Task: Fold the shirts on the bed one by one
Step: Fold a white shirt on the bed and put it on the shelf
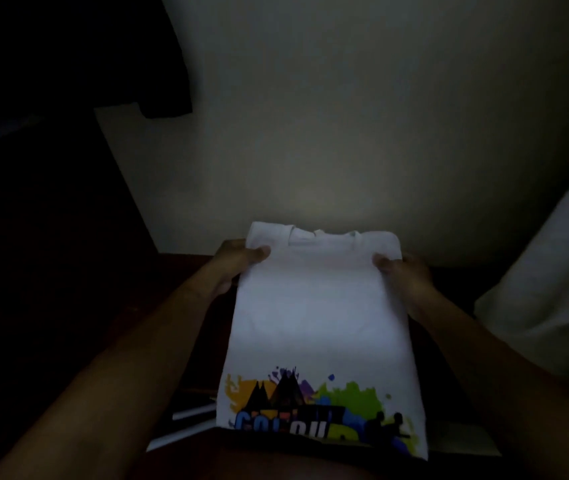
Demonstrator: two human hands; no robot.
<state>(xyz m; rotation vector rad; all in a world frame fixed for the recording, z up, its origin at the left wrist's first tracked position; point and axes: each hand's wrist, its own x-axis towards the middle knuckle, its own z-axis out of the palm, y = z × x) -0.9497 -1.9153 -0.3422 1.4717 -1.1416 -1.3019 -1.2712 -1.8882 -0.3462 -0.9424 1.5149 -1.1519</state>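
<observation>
**White printed T-shirt held in both my hands at the near edge of the bed**

I hold the white T-shirt [317, 313] in front of me, with its sides folded in so that it makes a long narrow strip. The collar end is up, at the near edge of the bed [310, 133], and the rest hangs down toward me.

My left hand [238, 261] pinches the left edge just below the collar, thumb on top. My right hand [404, 275] pinches the right edge at the same height. The two hands are apart, with the shirt between them.

Low on the shirt is a print [314, 407] of orange, purple, green and blue splashes with black peaks and small black figures. Its blue letters are cut off below; they look like "COLOU", but I am not sure.

A dark garment [165, 64] lies at the far left of the bed. A pale bulk [553, 271] is at the right edge; I cannot tell if it is a pillow or cloth.
</observation>
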